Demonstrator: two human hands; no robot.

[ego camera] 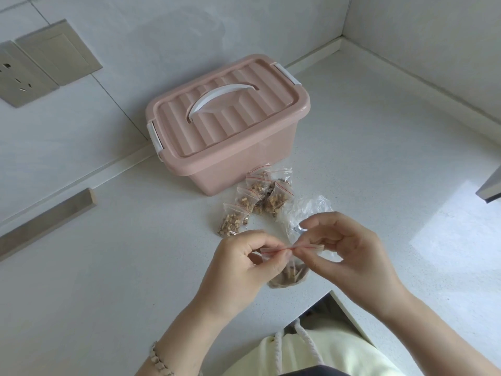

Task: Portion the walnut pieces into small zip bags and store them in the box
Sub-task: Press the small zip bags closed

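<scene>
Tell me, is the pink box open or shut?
Shut. The ribbed lid sits flat on the pink box, its white handle lying down, and the filled walnut bags lie outside on the counter.

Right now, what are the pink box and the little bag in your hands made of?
The pink box looks like matte moulded plastic, going by its ribbed lid. The little bag seems thin clear plastic film: the walnuts show through it.
</scene>
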